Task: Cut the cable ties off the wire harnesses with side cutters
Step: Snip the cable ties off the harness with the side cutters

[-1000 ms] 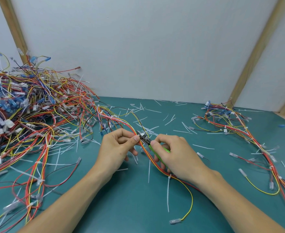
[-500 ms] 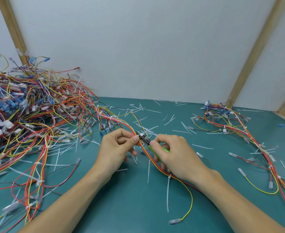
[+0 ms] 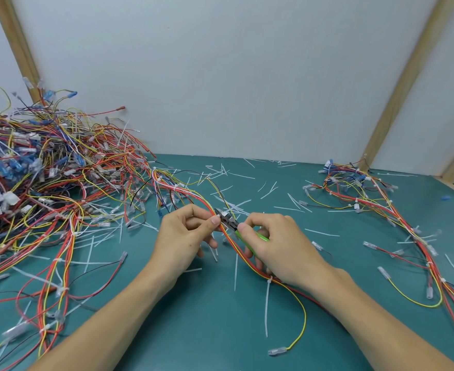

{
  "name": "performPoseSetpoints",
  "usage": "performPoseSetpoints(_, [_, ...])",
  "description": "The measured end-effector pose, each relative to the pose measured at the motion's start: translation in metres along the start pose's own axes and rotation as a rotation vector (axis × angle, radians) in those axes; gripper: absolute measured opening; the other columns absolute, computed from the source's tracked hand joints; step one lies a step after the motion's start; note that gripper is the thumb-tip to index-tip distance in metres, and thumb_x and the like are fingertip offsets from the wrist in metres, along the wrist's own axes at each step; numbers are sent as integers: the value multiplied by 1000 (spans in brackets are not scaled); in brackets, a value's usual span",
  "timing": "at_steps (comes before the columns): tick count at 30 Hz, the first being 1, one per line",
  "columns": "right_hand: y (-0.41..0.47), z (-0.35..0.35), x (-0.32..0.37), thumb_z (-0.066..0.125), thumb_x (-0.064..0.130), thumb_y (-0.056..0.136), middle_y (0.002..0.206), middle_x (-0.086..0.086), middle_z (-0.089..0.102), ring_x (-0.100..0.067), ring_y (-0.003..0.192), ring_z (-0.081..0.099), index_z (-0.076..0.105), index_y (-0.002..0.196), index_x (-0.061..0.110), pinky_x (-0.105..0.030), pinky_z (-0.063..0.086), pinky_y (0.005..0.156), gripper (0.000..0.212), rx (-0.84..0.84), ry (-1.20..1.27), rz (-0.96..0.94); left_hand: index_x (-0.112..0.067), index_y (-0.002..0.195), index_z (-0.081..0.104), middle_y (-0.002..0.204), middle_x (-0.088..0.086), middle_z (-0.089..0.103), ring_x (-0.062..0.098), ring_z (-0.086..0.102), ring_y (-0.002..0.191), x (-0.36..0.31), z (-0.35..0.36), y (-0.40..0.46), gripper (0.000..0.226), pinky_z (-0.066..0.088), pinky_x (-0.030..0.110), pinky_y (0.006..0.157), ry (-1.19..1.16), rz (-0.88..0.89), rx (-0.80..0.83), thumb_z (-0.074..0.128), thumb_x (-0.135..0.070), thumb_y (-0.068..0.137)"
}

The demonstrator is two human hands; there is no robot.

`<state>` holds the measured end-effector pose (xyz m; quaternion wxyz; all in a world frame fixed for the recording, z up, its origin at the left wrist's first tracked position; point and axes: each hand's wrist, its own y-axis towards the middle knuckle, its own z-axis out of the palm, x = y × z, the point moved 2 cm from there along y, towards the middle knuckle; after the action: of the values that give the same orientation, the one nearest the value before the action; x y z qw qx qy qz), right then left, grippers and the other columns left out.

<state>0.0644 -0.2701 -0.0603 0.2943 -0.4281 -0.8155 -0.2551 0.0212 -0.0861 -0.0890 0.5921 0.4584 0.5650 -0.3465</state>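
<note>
A red, orange and yellow wire harness [image 3: 243,257] runs across the middle of the green table from the left pile toward me. My left hand [image 3: 185,235] pinches it between thumb and fingers just left of the cutter jaws. My right hand [image 3: 276,243] grips the green-handled side cutters [image 3: 229,219], whose metal jaws sit at the harness by my left thumb. A white cable tie [image 3: 268,281] with a long tail still wraps the harness below my right hand.
A big tangled pile of harnesses [image 3: 33,188] fills the left of the table. A smaller bundle of harnesses [image 3: 367,194] lies at the right. Cut white tie pieces [image 3: 271,187] litter the green surface [image 3: 207,330]. A white wall with wooden beams [image 3: 405,84] stands behind.
Nothing has visibly moved; both hands and the cutters stay where they were on the harness.
</note>
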Motion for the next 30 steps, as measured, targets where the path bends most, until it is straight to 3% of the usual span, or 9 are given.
performPoseSetpoints(20, [2,0,-2,50,55,94,60,-2,70,-25,47,61,63,78,35,-47,57,53,29,-12,-25,13,-4,87,61,78,6,76,16,66,55,0,0,0,19,44,23,43,4,16,5,71,-19,92])
performPoseSetpoints(26, [4,1,-7,50,59,93,65,-2,70,-19,65,62,63,82,37,-45,60,64,28,-23,-38,28,-3,88,61,77,6,76,16,66,54,0,0,0,19,43,23,42,-1,16,4,71,-19,92])
performPoseSetpoints(30, [5,1,-9,48,61,91,63,4,72,-14,63,62,63,84,36,-41,59,65,30,-22,-48,21,-2,89,61,79,7,77,16,66,55,0,1,0,20,43,23,42,-4,17,7,71,-20,92])
